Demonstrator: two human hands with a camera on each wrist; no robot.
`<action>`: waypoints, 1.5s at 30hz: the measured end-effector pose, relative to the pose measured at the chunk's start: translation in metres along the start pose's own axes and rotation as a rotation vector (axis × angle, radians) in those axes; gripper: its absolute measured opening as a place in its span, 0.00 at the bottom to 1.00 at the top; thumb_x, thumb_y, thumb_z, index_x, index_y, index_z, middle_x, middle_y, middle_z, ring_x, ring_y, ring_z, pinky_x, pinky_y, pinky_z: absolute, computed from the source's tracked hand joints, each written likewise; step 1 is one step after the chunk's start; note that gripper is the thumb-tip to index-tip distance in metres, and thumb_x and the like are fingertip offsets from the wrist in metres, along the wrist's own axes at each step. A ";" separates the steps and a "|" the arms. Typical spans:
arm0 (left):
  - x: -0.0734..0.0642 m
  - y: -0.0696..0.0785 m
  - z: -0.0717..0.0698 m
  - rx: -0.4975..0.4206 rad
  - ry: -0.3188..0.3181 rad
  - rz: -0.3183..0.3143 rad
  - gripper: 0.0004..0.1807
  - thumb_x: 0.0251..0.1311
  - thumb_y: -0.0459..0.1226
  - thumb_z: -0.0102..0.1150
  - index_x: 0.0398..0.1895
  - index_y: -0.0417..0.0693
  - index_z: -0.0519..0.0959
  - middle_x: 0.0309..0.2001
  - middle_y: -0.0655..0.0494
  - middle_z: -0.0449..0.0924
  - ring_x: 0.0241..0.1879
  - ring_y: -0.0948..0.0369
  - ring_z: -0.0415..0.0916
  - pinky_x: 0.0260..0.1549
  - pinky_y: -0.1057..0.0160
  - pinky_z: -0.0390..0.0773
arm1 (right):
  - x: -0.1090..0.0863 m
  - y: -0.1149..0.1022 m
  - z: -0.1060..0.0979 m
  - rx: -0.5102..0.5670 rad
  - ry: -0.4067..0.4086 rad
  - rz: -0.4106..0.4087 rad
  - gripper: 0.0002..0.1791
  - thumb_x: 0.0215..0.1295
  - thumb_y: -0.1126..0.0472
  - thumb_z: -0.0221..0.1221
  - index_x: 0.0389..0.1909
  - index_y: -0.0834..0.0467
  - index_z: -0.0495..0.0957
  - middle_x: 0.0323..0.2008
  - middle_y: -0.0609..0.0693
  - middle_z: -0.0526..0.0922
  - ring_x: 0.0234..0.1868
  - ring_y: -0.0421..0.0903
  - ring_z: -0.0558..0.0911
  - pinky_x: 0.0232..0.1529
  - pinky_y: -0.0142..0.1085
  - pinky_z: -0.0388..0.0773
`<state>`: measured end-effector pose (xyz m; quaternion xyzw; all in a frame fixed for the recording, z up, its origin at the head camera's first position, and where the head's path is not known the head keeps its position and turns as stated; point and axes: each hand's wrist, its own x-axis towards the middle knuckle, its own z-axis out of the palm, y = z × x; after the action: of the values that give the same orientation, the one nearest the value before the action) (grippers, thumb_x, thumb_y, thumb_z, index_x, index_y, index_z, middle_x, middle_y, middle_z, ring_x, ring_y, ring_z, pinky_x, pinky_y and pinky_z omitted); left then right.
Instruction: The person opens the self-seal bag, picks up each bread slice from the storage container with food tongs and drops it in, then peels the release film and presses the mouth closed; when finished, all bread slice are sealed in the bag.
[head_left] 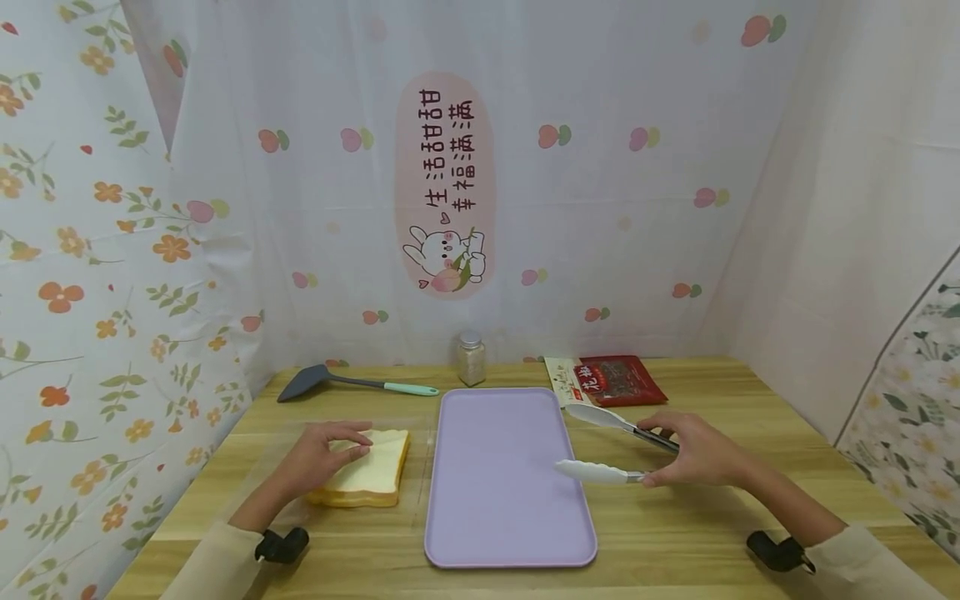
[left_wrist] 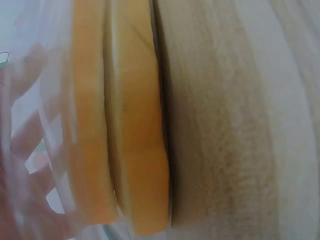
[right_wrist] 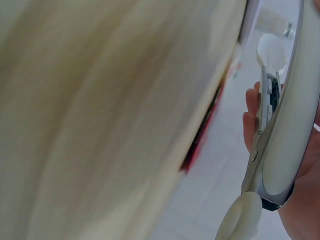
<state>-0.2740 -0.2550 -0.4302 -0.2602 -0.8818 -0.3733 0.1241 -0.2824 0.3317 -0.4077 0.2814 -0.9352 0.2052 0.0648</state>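
My left hand [head_left: 325, 457] is over the left part of a stack of bread slices [head_left: 381, 468], thumb and index fingertip near each other at its top. In the left wrist view, two bread slices [left_wrist: 137, 135] show orange-brown crusts, and the spread fingers [left_wrist: 31, 131] appear behind clear plastic. My right hand [head_left: 693, 450] grips metal tongs [head_left: 600, 473] with white scalloped heads. The tong heads are apart and point left; the lower one overlaps the right edge of the lilac tray [head_left: 506, 483]. In the right wrist view, fingers and palm wrap the tongs [right_wrist: 295, 110].
Around the bread lies a clear plastic tray [head_left: 422, 500]. Behind are a spatula [head_left: 360, 382] with a mint handle end, a glass spice jar [head_left: 471, 360] and a red-and-cream spice packet [head_left: 611, 381]. Patterned curtains [head_left: 615, 217] enclose the wooden table [head_left: 675, 542].
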 end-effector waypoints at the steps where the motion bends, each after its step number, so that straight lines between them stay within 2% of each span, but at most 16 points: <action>1: 0.000 0.000 0.000 -0.003 -0.003 -0.003 0.04 0.60 0.35 0.67 0.37 0.50 0.89 0.55 0.40 0.81 0.56 0.41 0.77 0.52 0.38 0.73 | -0.002 0.003 0.001 -0.002 -0.003 0.002 0.47 0.41 0.35 0.76 0.57 0.64 0.78 0.53 0.54 0.82 0.48 0.52 0.80 0.45 0.51 0.78; 5: -0.001 0.001 0.000 0.005 -0.007 -0.007 0.05 0.60 0.35 0.67 0.37 0.50 0.89 0.55 0.40 0.81 0.56 0.40 0.76 0.52 0.38 0.73 | -0.007 0.013 0.000 -0.005 -0.012 0.012 0.47 0.42 0.36 0.76 0.57 0.64 0.77 0.54 0.54 0.81 0.49 0.53 0.79 0.45 0.50 0.77; 12: 0.000 0.002 0.000 0.050 -0.009 0.025 0.05 0.60 0.34 0.67 0.37 0.50 0.89 0.54 0.41 0.82 0.55 0.42 0.78 0.52 0.39 0.74 | -0.011 0.021 -0.003 -0.004 -0.022 0.032 0.46 0.41 0.36 0.76 0.56 0.62 0.78 0.53 0.53 0.81 0.47 0.50 0.79 0.43 0.46 0.77; 20: 0.002 0.002 0.000 0.069 -0.035 0.031 0.08 0.58 0.38 0.69 0.40 0.48 0.89 0.54 0.43 0.82 0.57 0.44 0.77 0.54 0.39 0.72 | -0.015 0.031 -0.007 -0.024 -0.060 -0.001 0.45 0.42 0.37 0.76 0.56 0.62 0.78 0.52 0.52 0.82 0.45 0.46 0.79 0.40 0.38 0.77; 26: 0.004 0.004 -0.001 0.110 -0.010 0.060 0.10 0.60 0.39 0.68 0.43 0.46 0.87 0.54 0.43 0.82 0.55 0.43 0.78 0.52 0.39 0.74 | -0.018 0.043 -0.008 -0.030 -0.068 -0.014 0.45 0.42 0.38 0.77 0.57 0.61 0.77 0.53 0.52 0.81 0.44 0.45 0.79 0.40 0.37 0.76; 30: 0.011 0.007 -0.004 0.133 -0.007 0.071 0.13 0.63 0.40 0.66 0.47 0.44 0.86 0.55 0.43 0.81 0.55 0.43 0.77 0.50 0.39 0.74 | -0.017 0.048 -0.009 -0.026 -0.094 -0.016 0.45 0.43 0.39 0.77 0.58 0.61 0.77 0.54 0.53 0.81 0.45 0.47 0.79 0.40 0.38 0.77; 34: 0.023 0.012 -0.007 0.103 -0.067 0.049 0.14 0.66 0.40 0.63 0.50 0.42 0.84 0.56 0.42 0.81 0.56 0.42 0.77 0.51 0.39 0.74 | -0.016 0.048 -0.017 -0.038 -0.172 0.000 0.46 0.46 0.38 0.75 0.60 0.63 0.75 0.55 0.55 0.80 0.47 0.50 0.80 0.41 0.40 0.77; 39: 0.038 0.019 -0.011 0.098 -0.157 0.006 0.14 0.68 0.39 0.60 0.51 0.40 0.83 0.56 0.43 0.81 0.56 0.40 0.75 0.52 0.37 0.73 | -0.007 0.034 -0.037 0.000 -0.298 0.067 0.42 0.52 0.41 0.72 0.60 0.66 0.74 0.56 0.60 0.78 0.51 0.60 0.79 0.44 0.52 0.78; 42: 0.045 0.022 -0.011 0.108 -0.216 -0.032 0.15 0.69 0.40 0.59 0.53 0.41 0.82 0.56 0.44 0.80 0.56 0.38 0.75 0.52 0.37 0.73 | 0.004 0.016 -0.041 0.018 -0.290 0.107 0.39 0.57 0.44 0.70 0.59 0.69 0.74 0.56 0.64 0.78 0.52 0.65 0.78 0.46 0.56 0.78; 45: 0.051 0.023 -0.007 0.102 -0.289 -0.046 0.17 0.70 0.41 0.57 0.56 0.41 0.80 0.57 0.43 0.79 0.56 0.36 0.74 0.52 0.37 0.73 | 0.018 -0.003 -0.039 -0.012 -0.223 0.104 0.34 0.60 0.46 0.68 0.57 0.68 0.76 0.54 0.62 0.80 0.50 0.63 0.80 0.46 0.54 0.79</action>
<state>-0.3033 -0.2283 -0.3905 -0.2842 -0.9141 -0.2893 0.0004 -0.2961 0.3367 -0.3673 0.2530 -0.9511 0.1703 -0.0488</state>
